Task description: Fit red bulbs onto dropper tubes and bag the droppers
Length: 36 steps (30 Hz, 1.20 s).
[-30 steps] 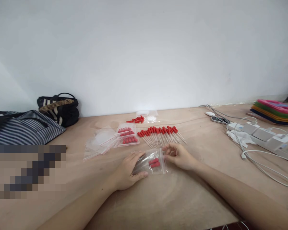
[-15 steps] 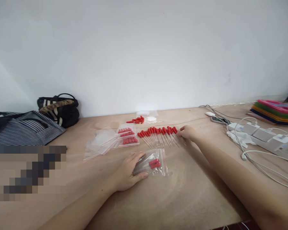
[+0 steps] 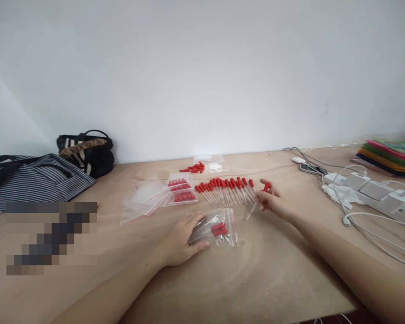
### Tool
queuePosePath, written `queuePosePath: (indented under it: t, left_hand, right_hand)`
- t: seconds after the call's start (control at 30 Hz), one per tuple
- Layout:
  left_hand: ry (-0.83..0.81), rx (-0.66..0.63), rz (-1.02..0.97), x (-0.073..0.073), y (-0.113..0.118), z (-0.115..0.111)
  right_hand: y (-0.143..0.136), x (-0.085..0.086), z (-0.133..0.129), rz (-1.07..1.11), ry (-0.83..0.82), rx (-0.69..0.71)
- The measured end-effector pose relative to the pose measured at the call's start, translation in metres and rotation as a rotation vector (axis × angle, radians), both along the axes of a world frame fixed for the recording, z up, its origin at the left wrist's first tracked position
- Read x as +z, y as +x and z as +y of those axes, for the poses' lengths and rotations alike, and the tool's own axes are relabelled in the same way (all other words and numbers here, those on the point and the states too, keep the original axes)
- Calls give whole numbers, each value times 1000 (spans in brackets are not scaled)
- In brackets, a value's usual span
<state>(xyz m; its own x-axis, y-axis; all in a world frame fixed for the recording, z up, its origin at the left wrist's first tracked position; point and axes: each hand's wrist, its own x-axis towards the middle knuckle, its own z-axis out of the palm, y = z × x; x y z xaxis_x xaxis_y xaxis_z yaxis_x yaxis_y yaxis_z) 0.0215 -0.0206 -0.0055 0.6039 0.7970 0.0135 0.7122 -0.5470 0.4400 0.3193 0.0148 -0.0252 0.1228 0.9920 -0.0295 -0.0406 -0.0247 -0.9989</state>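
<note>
My left hand (image 3: pixel 184 240) grips the closed end of a clear zip bag (image 3: pixel 230 216) lying on the table, thumb and fingers around it. Inside that bag lie a couple of red-bulbed droppers (image 3: pixel 219 228); my hand hides their far ends. Pinched in my right hand (image 3: pixel 273 202) is a single dropper (image 3: pixel 267 186), red bulb up and its clear tube slanting down to the left. Just left of this hand, a row of droppers (image 3: pixel 222 183) is fanned out, bulbs toward the wall. Smaller zip bags with red bulbs (image 3: pixel 181 190) sit left of the row.
Loose red bulbs (image 3: pixel 195 168) lie near the wall beside a clear bag (image 3: pixel 214 163). Flat clear bags (image 3: pixel 145 195) spread at left. A striped bag (image 3: pixel 37 177) and black bag (image 3: pixel 96 157) stand far left. At right are chargers (image 3: pixel 374 189), cables (image 3: pixel 361 215) and coloured folders (image 3: pixel 391 157).
My right hand has taken a dropper from the right end of the row and moved right and toward me. My left hand stays on the zip bag.
</note>
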Motion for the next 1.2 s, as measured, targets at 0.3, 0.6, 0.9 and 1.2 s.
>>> queuePosePath:
  t: [0.3,0.6,0.9,1.2]
  left_hand:
    - [-26,20,16,0,0,0]
    - [-27,21,31,2,1,0]
    - [-10,3,-16,-1,-1,0]
    - [-21,13,-5,0,-1,0]
  right_hand:
    - [-37,-16,-26,185,85,64]
    - [-53,-4,-44,115,23,248]
    - [2,-4,-14,19,140,-58]
    - [1,-9,-11,89,73,-27]
